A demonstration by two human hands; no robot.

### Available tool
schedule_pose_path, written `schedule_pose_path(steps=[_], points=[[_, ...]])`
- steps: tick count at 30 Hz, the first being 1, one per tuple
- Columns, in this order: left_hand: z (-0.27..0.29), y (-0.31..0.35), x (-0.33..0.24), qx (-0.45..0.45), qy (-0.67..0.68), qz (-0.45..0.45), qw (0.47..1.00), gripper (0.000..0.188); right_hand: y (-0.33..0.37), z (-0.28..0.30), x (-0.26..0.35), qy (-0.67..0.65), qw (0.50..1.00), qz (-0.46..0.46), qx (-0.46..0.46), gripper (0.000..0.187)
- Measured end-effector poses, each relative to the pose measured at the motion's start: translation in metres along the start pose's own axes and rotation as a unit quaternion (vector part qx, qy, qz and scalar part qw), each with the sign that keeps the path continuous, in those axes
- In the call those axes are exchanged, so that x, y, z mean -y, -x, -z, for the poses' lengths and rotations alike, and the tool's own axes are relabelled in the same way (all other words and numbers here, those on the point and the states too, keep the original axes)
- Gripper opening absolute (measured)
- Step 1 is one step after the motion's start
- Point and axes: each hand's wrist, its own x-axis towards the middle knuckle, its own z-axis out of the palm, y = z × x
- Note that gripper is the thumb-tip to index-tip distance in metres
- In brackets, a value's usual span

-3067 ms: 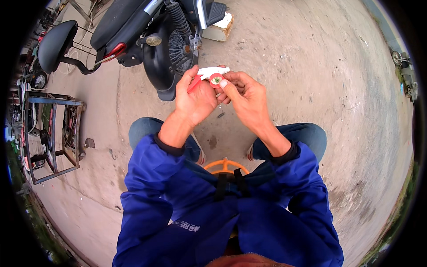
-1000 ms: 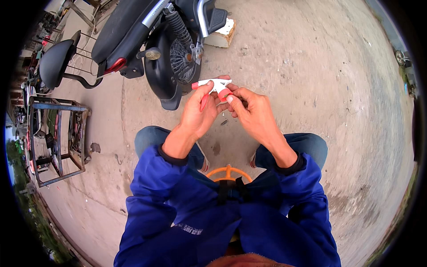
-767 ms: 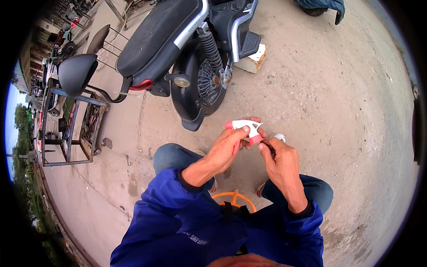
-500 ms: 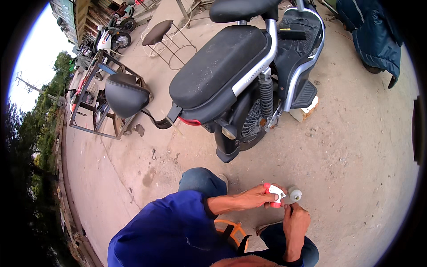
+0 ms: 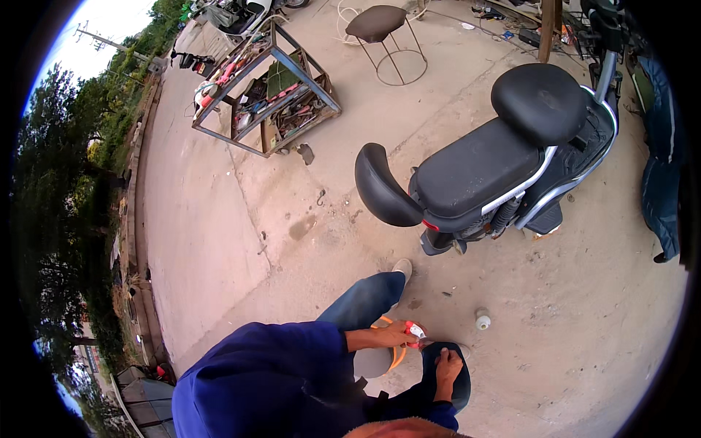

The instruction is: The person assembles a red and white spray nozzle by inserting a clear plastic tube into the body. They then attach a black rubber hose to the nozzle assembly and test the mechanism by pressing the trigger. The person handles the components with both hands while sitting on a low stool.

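Observation:
My left hand (image 5: 393,336) is closed around a red-and-white trigger spray head (image 5: 418,332), held between my knees. My right hand (image 5: 447,366) rests above my right knee with its fingers curled together; whatever they may pinch is too small to make out. A pale, translucent bottle (image 5: 482,319) stands on the ground beyond my right hand, apart from both hands, its top facing up. Under me is a round stool (image 5: 374,362) with an orange frame, partly covered by my legs and jacket.
A black electric scooter (image 5: 475,164) with silver rails stands ahead to the right. A metal-framed cart (image 5: 307,80) full of tools is at the far left. Behind it stands a brown-topped wire stool (image 5: 376,24). Dark blue covers (image 5: 661,168) hang at the right edge.
The view has swung, so the scooter sits further right and the cart shows more fully. Both hands have drawn back from the bottle, the left still holding the spray head, and moved apart.

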Motion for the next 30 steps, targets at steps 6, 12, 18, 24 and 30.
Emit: schedule_pose_path(steps=[6, 12, 18, 24, 30], points=[[0.032, 0.159, -0.055, -0.128, 0.191, -0.033, 0.973, 0.037, 0.094, 0.071, 0.091, 0.054, 0.997, 0.002, 0.059, 0.033], [0.085, 0.242, -0.112, -0.193, 0.322, -0.146, 0.915, 0.032, 0.134, 0.111, 0.205, 0.178, 0.979, 0.084, 0.06, 0.034], [0.164, 0.345, -0.182, -0.239, 0.399, -0.268, 0.844, 0.036, 0.113, 0.073, 0.402, 0.147, 0.969, 0.185, 0.068, 0.029], [0.227, 0.486, -0.17, -0.361, 0.461, -0.376, 0.718, 0.043, 0.07, -0.029, 0.579, 0.128, 0.926, 0.316, 0.165, 0.028], [0.252, 0.541, -0.073, -0.439, 0.604, -0.408, 0.525, 0.039, 0.057, -0.123, 0.708, 0.171, 0.87, 0.41, 0.215, 0.029]])
